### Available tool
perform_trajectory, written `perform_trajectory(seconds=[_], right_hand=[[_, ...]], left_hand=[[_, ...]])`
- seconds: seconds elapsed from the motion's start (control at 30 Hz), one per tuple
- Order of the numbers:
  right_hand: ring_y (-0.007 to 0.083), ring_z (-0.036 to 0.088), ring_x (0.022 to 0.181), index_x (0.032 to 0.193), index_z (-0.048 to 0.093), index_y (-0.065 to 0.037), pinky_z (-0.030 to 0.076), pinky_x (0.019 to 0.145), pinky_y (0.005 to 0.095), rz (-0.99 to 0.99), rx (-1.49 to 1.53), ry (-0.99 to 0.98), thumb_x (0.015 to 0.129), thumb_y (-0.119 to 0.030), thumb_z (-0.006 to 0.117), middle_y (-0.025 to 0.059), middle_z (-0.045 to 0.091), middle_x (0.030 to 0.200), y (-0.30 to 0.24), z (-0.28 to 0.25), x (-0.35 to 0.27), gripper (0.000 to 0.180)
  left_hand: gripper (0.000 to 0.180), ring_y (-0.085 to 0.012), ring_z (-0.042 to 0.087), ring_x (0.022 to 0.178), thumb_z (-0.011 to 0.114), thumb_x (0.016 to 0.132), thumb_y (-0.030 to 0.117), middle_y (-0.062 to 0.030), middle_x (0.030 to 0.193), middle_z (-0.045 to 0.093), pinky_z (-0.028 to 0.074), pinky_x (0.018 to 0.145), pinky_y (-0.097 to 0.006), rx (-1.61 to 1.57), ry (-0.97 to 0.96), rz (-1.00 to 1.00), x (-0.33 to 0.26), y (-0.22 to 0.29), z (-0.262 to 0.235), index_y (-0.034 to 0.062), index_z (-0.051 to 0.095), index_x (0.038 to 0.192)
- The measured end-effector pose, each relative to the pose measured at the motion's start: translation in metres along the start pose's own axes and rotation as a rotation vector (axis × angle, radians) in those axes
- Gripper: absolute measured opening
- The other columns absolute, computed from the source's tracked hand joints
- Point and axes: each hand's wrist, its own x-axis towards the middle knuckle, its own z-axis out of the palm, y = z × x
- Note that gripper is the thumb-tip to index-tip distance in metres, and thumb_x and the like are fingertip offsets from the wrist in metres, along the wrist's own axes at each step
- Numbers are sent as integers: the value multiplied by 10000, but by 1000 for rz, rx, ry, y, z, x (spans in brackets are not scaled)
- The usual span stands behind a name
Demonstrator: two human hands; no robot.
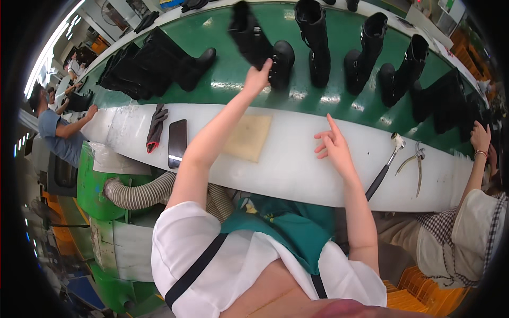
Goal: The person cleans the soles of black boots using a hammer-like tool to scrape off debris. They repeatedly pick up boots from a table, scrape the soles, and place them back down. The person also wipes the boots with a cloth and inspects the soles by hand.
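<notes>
My left hand point(258, 78) reaches over the green belt and is closed on a tall black boot point(253, 45) with buckles, near its ankle. The boot's shaft leans to the upper left, and its toe points right. Over the white tabletop point(297, 175), my right hand point(334, 146) is empty, index finger stretched out and the others loosely bent apart. Beneath my left forearm lies a tan square pad point(249, 138). To the right of my right hand are a black-handled hammer point(385, 167) and metal pincers point(413, 159).
More black boots stand or lie along the green belt point(222, 79) on both sides. A dark phone point(177, 142) and a grey glove point(156, 127) rest at the left. Co-workers are at both ends, one hand point(480, 137) touching boots at right. A ribbed hose point(140, 192) runs below the table.
</notes>
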Motion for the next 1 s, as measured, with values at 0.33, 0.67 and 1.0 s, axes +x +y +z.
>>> perform_trajectory(seconds=[0.33,0.67,1.0], right_hand=[[121,577,689,1474,250,-166,522,566,244,0,-71,43,949,-110,394,100,603,1012,-4,0,-7,548],[138,580,690,1452,300,-113,522,568,254,2,-87,27,932,-107,392,113,613,987,-1,3,-4,528],[137,580,686,1407,384,-70,510,594,253,-4,-73,6,924,-126,412,113,621,982,-2,6,-8,486]], left_hand=[[808,-275,460,1245,653,828,413,-194,1449,323,507,864,-358,455,-343,-99,18,18,-16,40,267,1433],[760,-358,484,1198,735,795,311,-210,1396,357,481,952,-411,-330,391,-542,22,-35,-268,31,341,1381],[483,-239,655,868,640,872,358,-136,942,659,538,727,-346,200,542,69,37,-1,-260,-75,581,1078]])
